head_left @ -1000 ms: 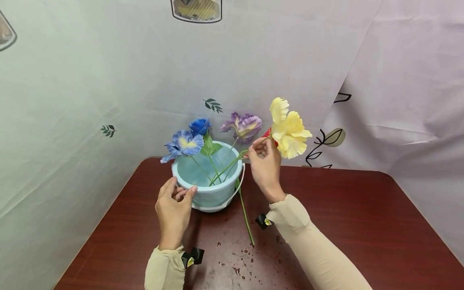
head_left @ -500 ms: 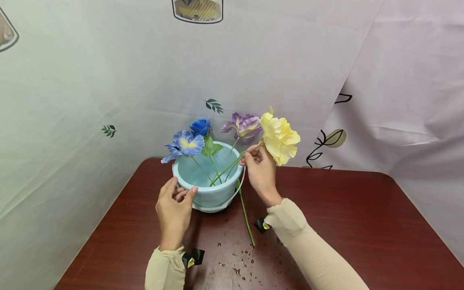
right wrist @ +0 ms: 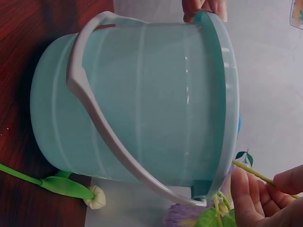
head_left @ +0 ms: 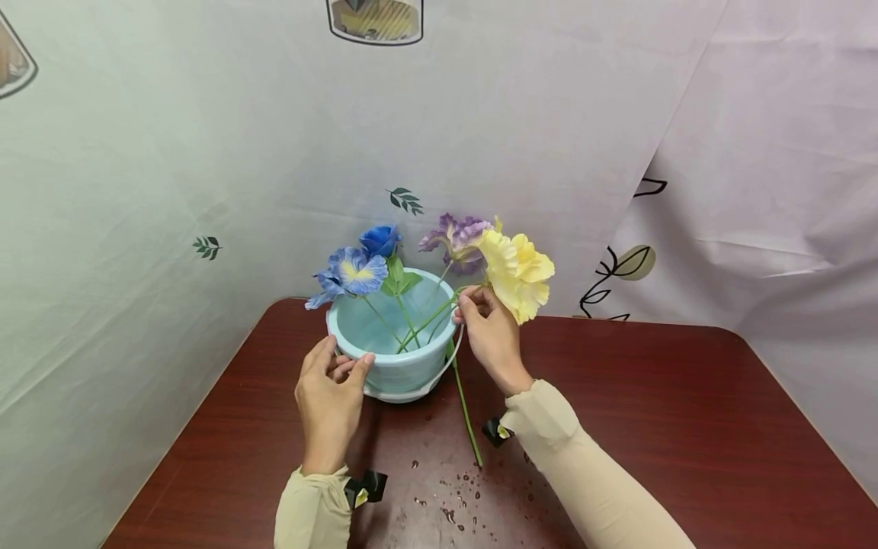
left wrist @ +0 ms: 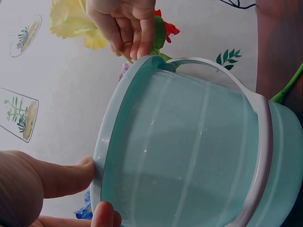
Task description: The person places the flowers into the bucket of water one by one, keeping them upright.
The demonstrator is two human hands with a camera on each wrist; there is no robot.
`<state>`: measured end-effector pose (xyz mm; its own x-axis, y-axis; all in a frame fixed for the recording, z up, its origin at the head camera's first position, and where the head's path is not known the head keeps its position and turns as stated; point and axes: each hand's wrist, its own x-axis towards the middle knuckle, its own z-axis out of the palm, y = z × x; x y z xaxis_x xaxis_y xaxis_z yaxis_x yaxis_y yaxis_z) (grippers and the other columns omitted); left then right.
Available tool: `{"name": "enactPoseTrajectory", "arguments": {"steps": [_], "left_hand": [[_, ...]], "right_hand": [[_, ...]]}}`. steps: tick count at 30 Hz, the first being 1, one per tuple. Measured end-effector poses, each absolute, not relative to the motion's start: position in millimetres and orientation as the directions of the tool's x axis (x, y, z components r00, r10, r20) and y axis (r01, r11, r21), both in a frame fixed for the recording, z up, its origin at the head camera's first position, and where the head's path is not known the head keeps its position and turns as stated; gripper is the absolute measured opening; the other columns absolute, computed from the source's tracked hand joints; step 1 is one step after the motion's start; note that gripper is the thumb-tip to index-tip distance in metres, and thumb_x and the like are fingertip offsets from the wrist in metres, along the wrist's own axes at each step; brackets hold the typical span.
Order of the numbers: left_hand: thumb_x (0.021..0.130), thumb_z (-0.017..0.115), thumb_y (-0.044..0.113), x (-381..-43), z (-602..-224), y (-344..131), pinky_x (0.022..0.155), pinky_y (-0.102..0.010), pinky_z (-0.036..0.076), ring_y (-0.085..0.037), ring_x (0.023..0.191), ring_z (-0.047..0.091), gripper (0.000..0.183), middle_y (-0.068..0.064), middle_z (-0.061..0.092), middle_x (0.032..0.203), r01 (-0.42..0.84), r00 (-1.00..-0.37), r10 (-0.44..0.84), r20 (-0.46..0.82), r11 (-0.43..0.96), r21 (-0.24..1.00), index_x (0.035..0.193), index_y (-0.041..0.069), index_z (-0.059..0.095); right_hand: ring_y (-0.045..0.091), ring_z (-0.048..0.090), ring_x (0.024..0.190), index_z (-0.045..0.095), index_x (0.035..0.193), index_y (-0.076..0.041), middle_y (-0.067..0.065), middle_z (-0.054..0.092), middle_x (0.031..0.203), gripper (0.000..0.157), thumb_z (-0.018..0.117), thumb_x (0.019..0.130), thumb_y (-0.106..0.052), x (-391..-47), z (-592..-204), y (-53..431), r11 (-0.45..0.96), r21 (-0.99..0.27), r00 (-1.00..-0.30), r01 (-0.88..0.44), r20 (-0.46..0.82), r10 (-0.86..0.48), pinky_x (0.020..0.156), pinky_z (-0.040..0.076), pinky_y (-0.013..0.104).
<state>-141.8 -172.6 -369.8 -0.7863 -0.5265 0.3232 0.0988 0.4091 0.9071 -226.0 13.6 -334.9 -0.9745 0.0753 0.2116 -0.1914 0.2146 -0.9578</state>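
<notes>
A light blue bucket (head_left: 405, 374) stands on the table, and my left hand (head_left: 331, 400) holds its near left rim between thumb and fingers. My right hand (head_left: 495, 332) is by the right rim, pinching the stem of a yellow flower (head_left: 517, 271); that stem (right wrist: 255, 173) slants down into the bucket. Also in the bucket stand a blue-and-yellow flower (head_left: 353, 271), a blue rose (head_left: 379, 241) with green leaves, and a purple flower (head_left: 456, 240) at the back. The right wrist view shows a white tulip (right wrist: 96, 197) lying beside the bucket.
The bucket's white handle (right wrist: 102, 116) hangs down over its near side. A red flower (left wrist: 171, 32) shows behind the right hand in the left wrist view. Water drops (head_left: 449, 515) dot the dark red table (head_left: 652, 412). A printed cloth (head_left: 514, 114) hangs behind.
The right hand has moved down and left with the yellow flower, bringing its bloom closer to the purple one. The left hand and bucket have stayed in place.
</notes>
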Motion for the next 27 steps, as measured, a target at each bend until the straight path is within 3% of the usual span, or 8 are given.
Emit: {"name": "enactPoseTrajectory", "arguments": {"steps": [7, 11, 19, 27], "left_hand": [[0.081, 0.077, 0.004, -142.2, -370.1, -172.5, 0.073, 0.000, 0.046, -0.027, 0.092, 0.066, 0.059, -0.018, 0.052, 0.132, 0.109, -0.782, -0.527, 0.333, 0.410, 0.905, 0.133, -0.010, 0.051], [0.081, 0.077, 0.004, -142.7, -370.6, -173.2, 0.073, 0.000, 0.046, -0.027, 0.092, 0.066, 0.060, -0.018, 0.052, 0.132, 0.113, -0.781, -0.527, 0.335, 0.409, 0.906, 0.133, -0.010, 0.051], [0.081, 0.077, 0.004, -142.6, -370.8, -173.1, 0.074, 0.000, 0.046, -0.027, 0.092, 0.066, 0.059, -0.018, 0.052, 0.133, 0.116, -0.782, -0.527, 0.332, 0.401, 0.909, 0.132, -0.009, 0.052], [0.080, 0.078, 0.004, -143.8, -371.4, -173.5, 0.073, 0.000, 0.046, -0.025, 0.092, 0.066, 0.060, -0.017, 0.052, 0.133, 0.115, -0.777, -0.534, 0.333, 0.399, 0.910, 0.133, -0.009, 0.052]], "right_hand": [[0.028, 0.064, 0.084, 0.065, 0.104, -0.007, 0.012, 0.065, 0.086, 0.020, 0.058, 0.098, -0.024, -226.5, -340.1, 15.5, 0.284, -0.939, -0.975, -0.195, 0.217, 0.046, 0.069, 0.048, 0.028], [0.025, 0.061, 0.079, 0.067, 0.100, -0.007, 0.011, 0.064, 0.084, 0.017, 0.059, 0.096, -0.022, -228.3, -343.9, 15.7, 0.322, -0.920, -0.966, -0.225, 0.253, 0.049, 0.064, 0.047, 0.026], [0.021, 0.058, 0.084, 0.070, 0.095, -0.005, 0.007, 0.066, 0.096, 0.013, 0.063, 0.094, -0.016, -230.2, -350.8, 14.6, 0.386, -0.865, -0.934, -0.320, 0.356, 0.024, 0.072, 0.047, 0.029], [0.020, 0.057, 0.079, 0.070, 0.091, -0.002, 0.009, 0.066, 0.093, 0.011, 0.064, 0.092, -0.012, -232.3, -354.4, 13.2, 0.381, -0.850, -0.916, -0.362, 0.401, 0.023, 0.069, 0.046, 0.027]]}}
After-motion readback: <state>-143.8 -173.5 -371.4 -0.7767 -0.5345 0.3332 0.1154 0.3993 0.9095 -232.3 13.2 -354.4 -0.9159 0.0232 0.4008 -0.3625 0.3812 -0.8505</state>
